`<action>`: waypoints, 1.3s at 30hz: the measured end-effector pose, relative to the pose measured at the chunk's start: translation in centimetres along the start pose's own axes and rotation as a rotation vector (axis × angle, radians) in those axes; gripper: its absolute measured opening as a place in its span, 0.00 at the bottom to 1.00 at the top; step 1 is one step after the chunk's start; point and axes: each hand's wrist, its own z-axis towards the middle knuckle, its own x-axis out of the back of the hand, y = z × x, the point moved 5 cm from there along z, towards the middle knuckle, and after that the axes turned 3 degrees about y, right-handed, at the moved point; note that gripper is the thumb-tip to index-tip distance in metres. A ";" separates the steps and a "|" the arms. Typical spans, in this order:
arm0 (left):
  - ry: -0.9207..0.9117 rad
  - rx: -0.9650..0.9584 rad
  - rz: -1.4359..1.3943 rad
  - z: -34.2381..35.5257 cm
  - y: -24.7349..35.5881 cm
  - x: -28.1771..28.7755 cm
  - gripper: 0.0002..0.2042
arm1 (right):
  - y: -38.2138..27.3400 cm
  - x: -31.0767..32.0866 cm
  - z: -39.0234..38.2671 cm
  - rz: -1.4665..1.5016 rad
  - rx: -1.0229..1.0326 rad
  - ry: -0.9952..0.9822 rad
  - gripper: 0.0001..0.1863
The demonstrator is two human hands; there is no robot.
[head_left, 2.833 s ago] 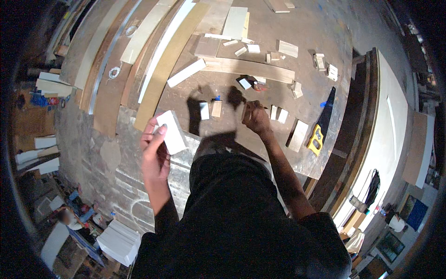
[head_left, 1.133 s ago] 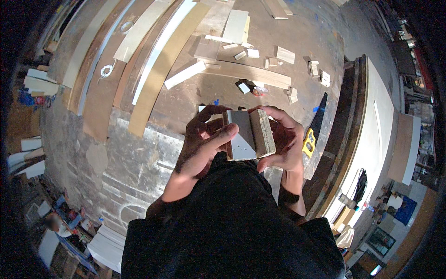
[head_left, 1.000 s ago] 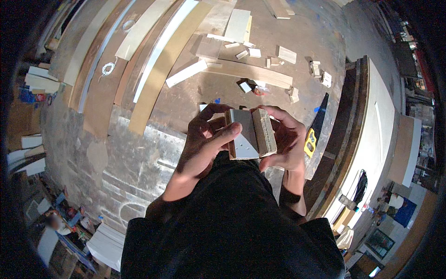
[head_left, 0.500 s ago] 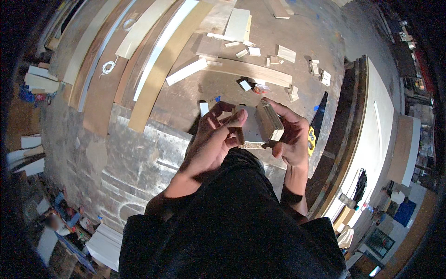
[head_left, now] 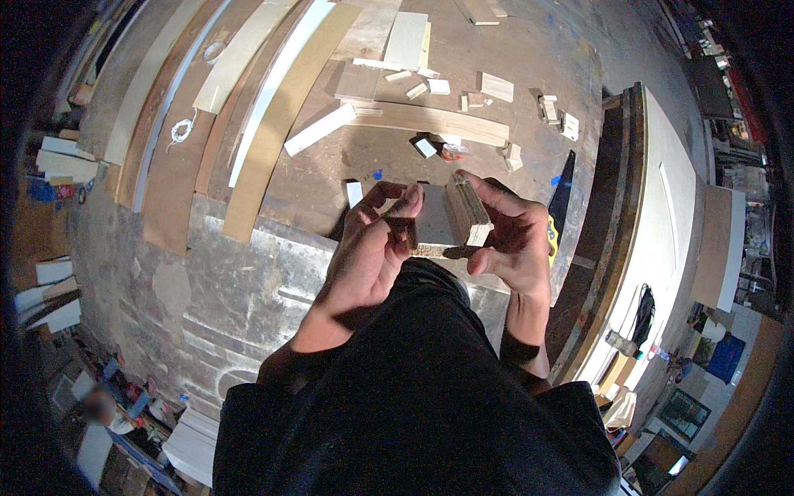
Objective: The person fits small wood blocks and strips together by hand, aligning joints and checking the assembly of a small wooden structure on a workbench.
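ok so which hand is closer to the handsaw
Right. The right hand is just left of the handsaw and partly covers it in this view. The left hand is farther left, at the left side of the grey block.

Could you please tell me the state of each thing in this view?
Left hand: gripping.
Right hand: gripping.
Grey piece: held by the left hand, broad face toward camera.
Wooden block: held by the right hand at the piece's right edge.
Saw: lying, partly hidden.
Tan board: lying flat.
White coil: wound, on brown board.
Black cord: looped, on white panel.
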 end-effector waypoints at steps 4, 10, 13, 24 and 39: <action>-0.005 -0.008 0.021 0.0 0.1 -0.2 0.08 | 0.1 0.1 0.2 -0.014 -0.029 -0.006 0.51; -0.051 -0.101 0.052 -1.0 1.5 -1.9 0.14 | 0.3 0.5 0.5 0.068 -0.029 0.062 0.57; -0.059 -0.211 0.220 -1.7 2.2 -2.4 0.19 | 1.1 1.5 0.1 0.151 0.021 0.045 0.58; -0.314 -0.396 0.427 -3.9 3.9 -3.4 0.31 | 0.2 1.1 -0.7 0.227 0.201 -0.062 0.64; -0.249 -0.455 0.314 -3.5 3.8 -3.8 0.25 | 0.8 1.3 -1.0 0.262 0.172 -0.011 0.64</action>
